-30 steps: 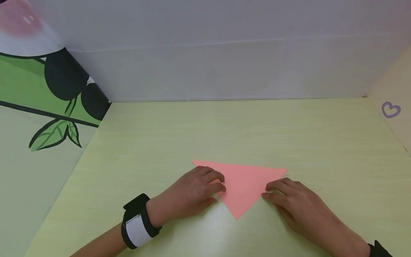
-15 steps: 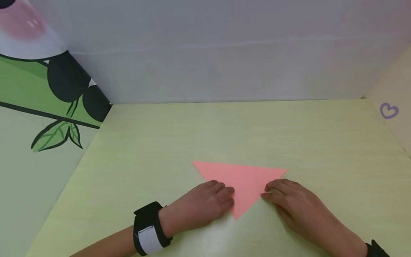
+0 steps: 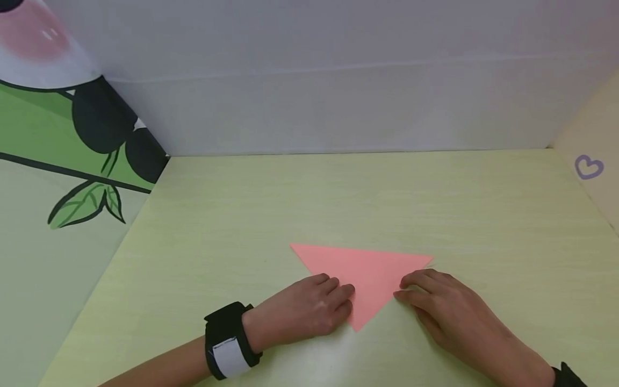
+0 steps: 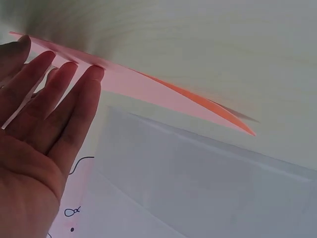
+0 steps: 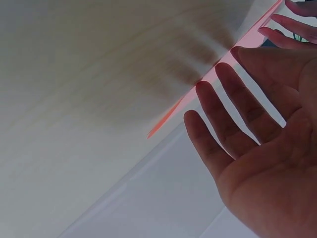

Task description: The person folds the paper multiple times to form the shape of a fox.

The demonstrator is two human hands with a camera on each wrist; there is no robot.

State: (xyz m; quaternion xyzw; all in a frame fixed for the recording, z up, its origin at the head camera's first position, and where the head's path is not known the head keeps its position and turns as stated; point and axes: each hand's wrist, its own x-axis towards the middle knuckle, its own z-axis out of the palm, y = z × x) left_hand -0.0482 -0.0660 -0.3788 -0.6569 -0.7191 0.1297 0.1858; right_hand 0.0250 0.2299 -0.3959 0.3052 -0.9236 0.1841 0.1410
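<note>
A pink sheet of paper (image 3: 372, 277), folded into a triangle, lies on the table with one corner pointing toward the person. My left hand (image 3: 306, 309) rests its fingertips on the paper's left slanting edge, near that lower corner. At the right slanting edge, my right hand (image 3: 447, 309) touches the paper with its fingertips. In the left wrist view the layers of the paper (image 4: 148, 91) gape slightly toward one corner, and the fingers (image 4: 81, 106) reach out fairly straight. The right wrist view has the fingers (image 5: 225, 126) extended and spread along the paper's edge.
The pale wooden table (image 3: 338, 199) meets a grey-white wall (image 3: 338, 107) at the back. A side panel with painted leaves (image 3: 79, 204) stands on the left. Another panel with a purple heart (image 3: 589, 167) stands on the right.
My left hand has slid right and toward the person along the paper's left edge, uncovering the upper left corner. In the last half second it has barely moved. My right hand stays put.
</note>
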